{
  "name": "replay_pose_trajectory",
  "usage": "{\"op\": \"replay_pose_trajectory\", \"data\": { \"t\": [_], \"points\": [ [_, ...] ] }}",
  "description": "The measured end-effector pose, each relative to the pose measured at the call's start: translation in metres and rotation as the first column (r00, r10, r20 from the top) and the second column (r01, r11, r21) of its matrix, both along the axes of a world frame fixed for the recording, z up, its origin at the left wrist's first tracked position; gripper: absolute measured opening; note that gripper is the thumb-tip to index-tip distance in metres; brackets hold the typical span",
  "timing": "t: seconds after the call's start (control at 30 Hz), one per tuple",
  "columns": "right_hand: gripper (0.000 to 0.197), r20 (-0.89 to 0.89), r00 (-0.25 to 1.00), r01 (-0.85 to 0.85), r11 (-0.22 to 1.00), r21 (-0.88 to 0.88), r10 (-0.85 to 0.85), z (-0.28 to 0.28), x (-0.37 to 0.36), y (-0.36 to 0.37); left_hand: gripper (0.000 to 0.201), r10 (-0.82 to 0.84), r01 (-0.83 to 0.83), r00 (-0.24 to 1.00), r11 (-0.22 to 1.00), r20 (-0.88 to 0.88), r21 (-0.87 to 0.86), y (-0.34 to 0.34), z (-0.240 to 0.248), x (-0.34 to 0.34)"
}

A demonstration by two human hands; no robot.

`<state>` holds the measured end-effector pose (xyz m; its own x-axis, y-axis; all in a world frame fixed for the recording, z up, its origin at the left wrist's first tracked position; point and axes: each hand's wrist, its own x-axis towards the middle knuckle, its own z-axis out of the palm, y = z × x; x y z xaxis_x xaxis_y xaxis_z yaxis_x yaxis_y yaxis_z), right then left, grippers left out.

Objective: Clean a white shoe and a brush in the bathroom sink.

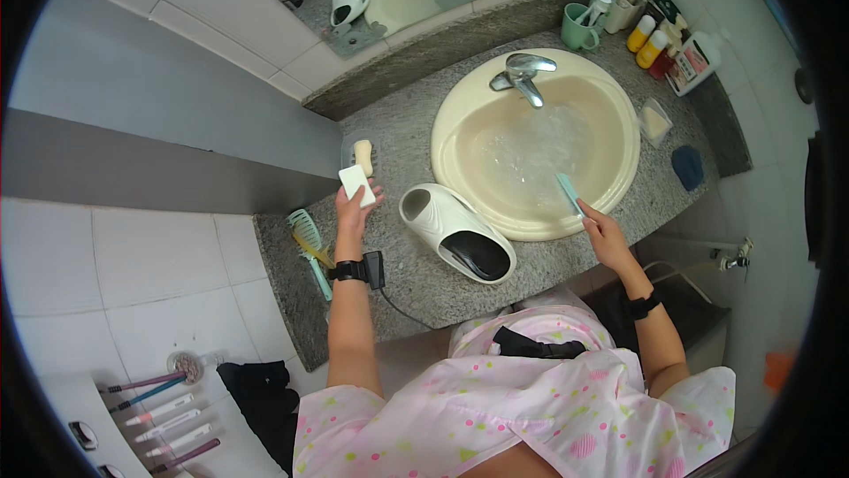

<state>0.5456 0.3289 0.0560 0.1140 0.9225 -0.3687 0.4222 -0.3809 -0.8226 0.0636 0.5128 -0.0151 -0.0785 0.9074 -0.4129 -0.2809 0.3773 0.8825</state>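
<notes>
My left hand [361, 197] holds a white rectangular bar [354, 184] that looks like soap, beside a soap dish [347, 149] with a cream piece of soap [363, 157] in it. My right hand [605, 236], at the near right rim of the cream oval sink [449, 137], is closed round a slim light-teal comb-like tool [567, 186]. That tool slants over the basin; whether its tip touches the water [535, 146] is hard to tell. Bubbles and ripples show in the water below the chrome faucet [525, 76].
Between my hands a white appliance with a black panel [458, 235] leans against the sink. A teal hairbrush [307, 235] and a black adapter [375, 269] lie by my left forearm. A green cup [579, 34] and several bottles [652, 49] stand at the back right.
</notes>
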Motion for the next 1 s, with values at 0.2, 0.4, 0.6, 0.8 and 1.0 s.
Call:
{"op": "replay_pose_trajectory", "data": {
  "t": [0.2,0.4,0.6,0.8,1.0],
  "points": [
    [0.040,0.033,0.999,-0.012,0.987,0.158,0.007,-0.011,-0.018,0.013,0.044,-0.009,0.009,1.000,1.000,0.026,-0.021,0.000,-0.004,-0.010],
    [0.040,0.035,0.999,-0.044,0.977,0.211,0.038,-0.031,-0.022,0.043,0.047,-0.016,0.000,0.974,0.997,-0.227,-0.071,-0.050,-0.006,-0.031],
    [0.039,0.287,0.958,-0.110,0.955,0.274,0.028,-0.092,-0.036,0.082,0.060,-0.275,0.335,0.673,0.941,-0.686,-0.047,-0.130,-0.029,0.031],
    [0.037,0.501,0.864,-0.118,0.987,0.110,0.047,-0.110,-0.045,0.092,0.086,-0.112,0.508,0.321,0.859,-0.940,0.071,-0.149,-0.014,0.105],
    [0.039,0.516,0.856,-0.118,0.975,0.189,0.003,-0.140,-0.044,0.089,0.070,-0.206,0.476,0.539,0.874,-0.817,0.093,-0.133,-0.038,0.095]
  ]
}}
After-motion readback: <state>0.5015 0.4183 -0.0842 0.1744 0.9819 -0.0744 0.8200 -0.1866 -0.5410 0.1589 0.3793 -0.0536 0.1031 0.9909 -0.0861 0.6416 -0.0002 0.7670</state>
